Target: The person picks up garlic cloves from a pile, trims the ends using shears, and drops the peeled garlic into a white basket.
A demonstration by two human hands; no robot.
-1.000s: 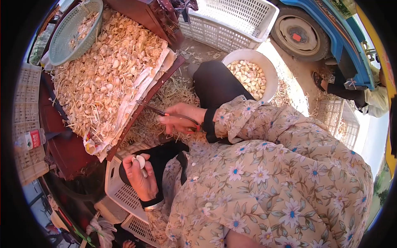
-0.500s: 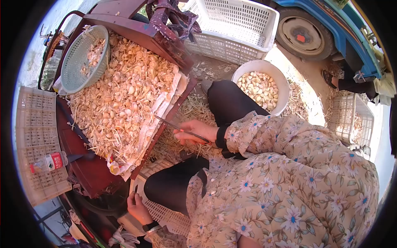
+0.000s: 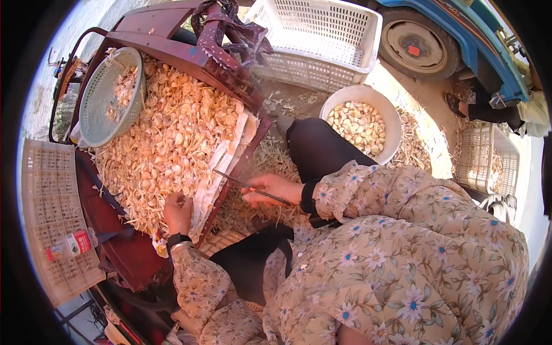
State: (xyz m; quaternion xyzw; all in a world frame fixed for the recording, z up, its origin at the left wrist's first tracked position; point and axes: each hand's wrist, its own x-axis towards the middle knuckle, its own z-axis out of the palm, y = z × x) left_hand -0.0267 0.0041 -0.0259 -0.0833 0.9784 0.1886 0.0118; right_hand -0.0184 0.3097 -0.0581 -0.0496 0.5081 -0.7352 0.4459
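A heap of garlic cloves and loose skins (image 3: 158,138) covers the slanted red metal bed of a cart (image 3: 135,259). My left hand (image 3: 178,213) is at the heap's near edge, fingers curled down among the cloves; what they pinch is hidden. In my right hand (image 3: 273,190) is a thin, dark knife (image 3: 230,178), its tip pointing up and left toward the white sheet (image 3: 215,172) along the heap's edge. Beyond my knee, a white bucket (image 3: 397,129) holds pale peeled cloves (image 3: 357,127).
A green colander (image 3: 95,118) rests on the heap. White crates stand behind (image 3: 322,69), at the left (image 3: 52,201) and far right (image 3: 474,155). A plastic bottle (image 3: 72,244) lies at left. Behind are a blue vehicle's wheel (image 3: 414,46) and another person's foot (image 3: 457,106).
My left hand has moved up from beside the lower crate to the edge of the garlic heap. My right hand keeps the knife in nearly the same place, lowered slightly.
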